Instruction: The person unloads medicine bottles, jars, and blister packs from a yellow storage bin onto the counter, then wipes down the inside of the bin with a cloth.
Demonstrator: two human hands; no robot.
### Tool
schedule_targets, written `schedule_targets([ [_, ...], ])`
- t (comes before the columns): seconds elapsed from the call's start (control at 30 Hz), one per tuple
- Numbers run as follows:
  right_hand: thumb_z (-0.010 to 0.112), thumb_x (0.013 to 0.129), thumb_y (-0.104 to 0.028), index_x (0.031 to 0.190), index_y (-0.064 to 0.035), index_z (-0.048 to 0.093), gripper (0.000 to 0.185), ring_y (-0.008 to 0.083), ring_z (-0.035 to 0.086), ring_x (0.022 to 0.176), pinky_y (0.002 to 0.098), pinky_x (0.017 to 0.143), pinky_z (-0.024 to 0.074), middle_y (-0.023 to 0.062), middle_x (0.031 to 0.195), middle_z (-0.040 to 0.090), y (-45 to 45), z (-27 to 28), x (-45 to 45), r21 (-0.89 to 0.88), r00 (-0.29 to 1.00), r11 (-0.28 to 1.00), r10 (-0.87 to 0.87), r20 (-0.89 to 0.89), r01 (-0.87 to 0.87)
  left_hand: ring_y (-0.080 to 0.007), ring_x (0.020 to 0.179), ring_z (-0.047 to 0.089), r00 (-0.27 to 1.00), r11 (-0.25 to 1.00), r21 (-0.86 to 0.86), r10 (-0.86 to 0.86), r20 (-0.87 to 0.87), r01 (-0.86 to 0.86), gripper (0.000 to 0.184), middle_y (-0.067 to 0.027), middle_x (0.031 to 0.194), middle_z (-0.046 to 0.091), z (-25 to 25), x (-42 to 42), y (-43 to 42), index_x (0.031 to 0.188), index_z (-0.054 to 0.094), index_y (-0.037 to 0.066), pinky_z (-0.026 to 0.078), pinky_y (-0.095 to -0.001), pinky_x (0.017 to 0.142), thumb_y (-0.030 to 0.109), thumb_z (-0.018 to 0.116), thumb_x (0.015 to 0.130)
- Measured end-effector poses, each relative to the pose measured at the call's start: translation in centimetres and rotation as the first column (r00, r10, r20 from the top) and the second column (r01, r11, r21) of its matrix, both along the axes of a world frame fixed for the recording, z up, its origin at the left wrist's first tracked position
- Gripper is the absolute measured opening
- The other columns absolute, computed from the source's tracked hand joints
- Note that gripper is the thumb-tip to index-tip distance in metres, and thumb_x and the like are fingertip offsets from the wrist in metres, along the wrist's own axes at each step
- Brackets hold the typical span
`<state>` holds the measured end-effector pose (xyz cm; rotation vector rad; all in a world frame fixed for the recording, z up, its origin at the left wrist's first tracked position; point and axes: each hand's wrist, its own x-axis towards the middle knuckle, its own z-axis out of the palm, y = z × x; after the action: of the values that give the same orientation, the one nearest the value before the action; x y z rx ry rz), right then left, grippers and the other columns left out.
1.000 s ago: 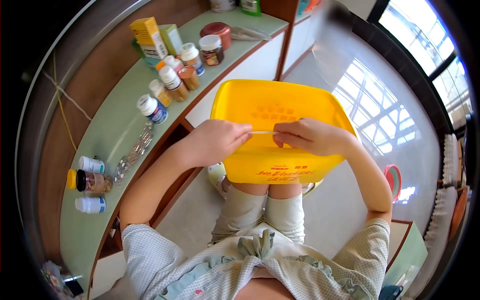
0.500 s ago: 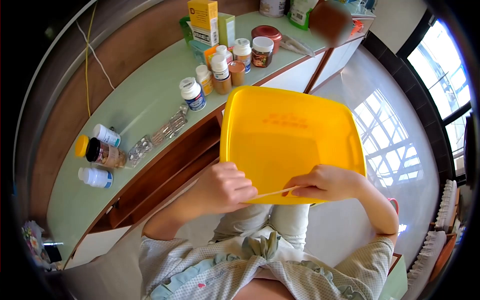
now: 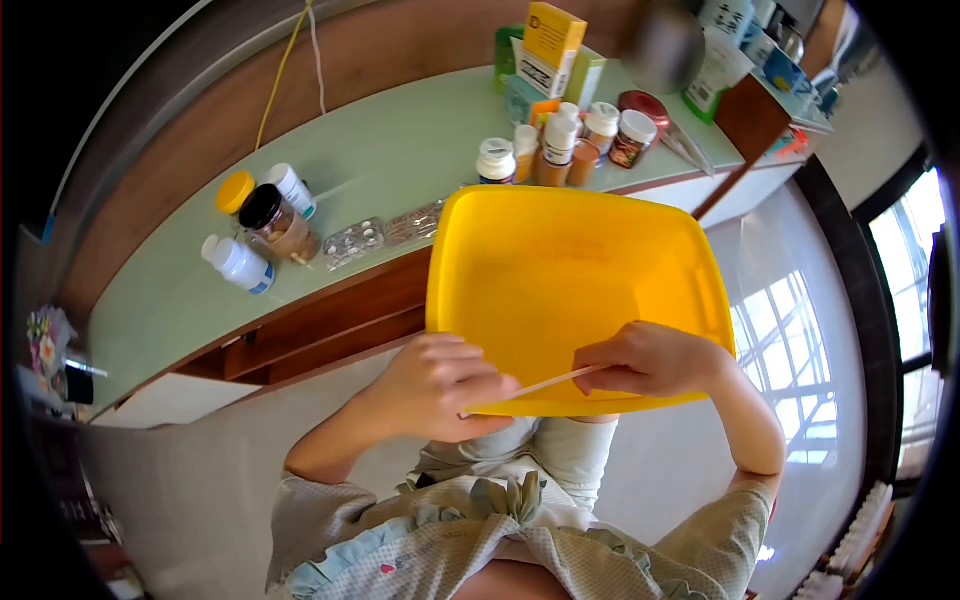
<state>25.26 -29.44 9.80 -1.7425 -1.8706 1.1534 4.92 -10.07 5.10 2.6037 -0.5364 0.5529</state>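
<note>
A yellow plastic bin (image 3: 560, 270) stands in front of my knees, its open top facing me. A thin pale stick (image 3: 545, 384) spans the gap between my hands over the bin's near rim. My left hand (image 3: 440, 385) pinches its left end at the bin's near left corner. Closed around the other end is my right hand (image 3: 645, 358), above the near right part of the bin. The fingertips of both hands partly hide the stick's ends.
A curved green counter (image 3: 400, 130) runs along the left and back. On it are blister packs (image 3: 355, 243), a black-lidded jar (image 3: 280, 225), white bottles (image 3: 240, 265), a yellow box (image 3: 553, 38) and a red-lidded container (image 3: 643, 105). Open shelves (image 3: 320, 330) lie below.
The view has swung left, so the counter items appear farther right. Over the last second both hands have come down from the bin's middle to its near rim, and the stick now tilts.
</note>
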Motion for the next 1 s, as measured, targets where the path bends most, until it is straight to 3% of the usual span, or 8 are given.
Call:
schedule_targets([
  [0.17, 0.048, 0.097, -0.03, 0.097, -0.0085, 0.059, 0.024, 0.0337, 0.06, 0.07, 0.044, 0.064, 0.046, 0.0147, 0.076, 0.062, 1.6, 0.6, 1.0, 0.016, 0.998, 1.0, -0.009, 0.063, 0.008, -0.0225, 0.064, 0.062, 0.988, 0.994, -0.097, 0.026, -0.155, -0.042, 0.064, -0.0047, 0.072, 0.061, 1.0, 0.3, 0.0, 0.13, 0.053, 0.013, 0.051, -0.0353, 0.059, 0.034, 0.075, 0.073],
  [0.27, 0.048, 0.097, -0.031, 0.096, -0.0081, 0.057, 0.025, 0.0345, 0.06, 0.068, 0.0449, 0.063, 0.0458, 0.0158, 0.072, 0.06, 3.2, 1.0, 1.7, 0.075, 0.995, 0.997, -0.003, 0.104, -0.005, -0.0214, 0.067, 0.064, 0.97, 0.913, -0.361, 0.121, -0.209, -0.192, 0.073, -0.0083, 0.079, 0.062, 1.1, 0.9, 0.8, 0.141, 0.04, 0.013, 0.055, -0.0328, 0.066, 0.033, 0.072, 0.079],
  [0.37, 0.048, 0.097, -0.032, 0.094, -0.0082, 0.056, 0.025, 0.0349, 0.06, 0.065, 0.0458, 0.062, 0.0463, 0.0151, 0.068, 0.06, 5.5, 1.2, 1.5, 0.104, 0.969, 0.993, 0.024, 0.246, -0.051, -0.0167, 0.069, 0.065, 0.944, 0.66, -0.693, 0.08, -0.32, -0.291, 0.067, -0.0086, 0.086, 0.062, 1.5, 1.1, 1.5, 0.144, 0.033, 0.013, 0.055, -0.0279, 0.07, 0.028, 0.066, 0.087],
  [0.47, 0.05, 0.097, -0.031, 0.091, -0.0083, 0.054, 0.023, 0.0344, 0.06, 0.064, 0.0454, 0.059, 0.046, 0.0136, 0.068, 0.06, 7.9, 0.9, 0.6, 0.152, 0.94, 0.983, 0.048, 0.339, -0.105, -0.0113, 0.069, 0.063, 0.895, 0.439, -0.815, -0.052, -0.443, -0.378, 0.053, -0.0056, 0.088, 0.061, 1.6, 1.9, 3.0, 0.141, 0.037, 0.011, 0.053, -0.0239, 0.065, 0.016, 0.058, 0.092],
  [0.67, 0.049, 0.096, -0.029, 0.093, -0.0075, 0.056, 0.023, 0.0328, 0.063, 0.064, 0.0461, 0.06, 0.0488, 0.0119, 0.068, 0.062, 12.7, -0.5, 1.2, 0.355, 0.902, 0.911, 0.041, 0.429, -0.21, -0.0066, 0.062, 0.053, 0.736, 0.666, -0.575, -0.057, -0.675, -0.476, 0.042, -0.0016, 0.077, 0.056, 3.5, 3.5, 6.6, 0.138, 0.043, 0.006, 0.045, -0.022, 0.057, 0.006, 0.048, 0.095],
  [0.8, 0.05, 0.095, -0.029, 0.089, -0.0072, 0.058, 0.024, 0.0312, 0.064, 0.067, 0.0443, 0.061, 0.0498, 0.0111, 0.073, 0.064, 15.9, 0.1, 2.0, 0.452, 0.9, 0.869, -0.02, 0.435, -0.199, -0.0087, 0.062, 0.048, 0.874, 0.696, -0.61, 0.053, -0.482, -0.379, 0.036, -0.0015, 0.07, 0.052, 2.5, 3.7, 10.5, 0.131, 0.053, 0.006, 0.042, -0.0245, 0.058, 0.011, 0.051, 0.096],
  [0.93, 0.055, 0.091, -0.025, 0.088, -0.0068, 0.057, 0.019, 0.0295, 0.064, 0.073, 0.0417, 0.065, 0.0499, 0.0097, 0.078, 0.064, 19.5, -0.7, 2.9, 0.611, 0.886, 0.777, -0.17, 0.432, -0.149, -0.01, 0.065, 0.049, 0.889, 0.731, -0.522, 0.273, -0.366, -0.44, 0.028, -0.0038, 0.067, 0.053, 2.9, 3.8, 14.0, 0.118, 0.065, 0.005, 0.043, -0.0261, 0.062, 0.006, 0.05, 0.094],
  [1.0, 0.058, 0.088, -0.022, 0.087, -0.0071, 0.057, 0.015, 0.0278, 0.064, 0.077, 0.0398, 0.067, 0.05, 0.0079, 0.08, 0.064, 21.2, -1.3, 3.4, 0.653, 0.834, 0.739, -0.246, 0.494, -0.169, -0.0124, 0.065, 0.05, 0.809, 0.705, -0.411, 0.429, -0.401, -0.578, 0.029, -0.0051, 0.069, 0.054, 3.3, 4.2, 15.0, 0.118, 0.065, 0.006, 0.043, -0.0267, 0.063, 0.005, 0.05, 0.093],
])
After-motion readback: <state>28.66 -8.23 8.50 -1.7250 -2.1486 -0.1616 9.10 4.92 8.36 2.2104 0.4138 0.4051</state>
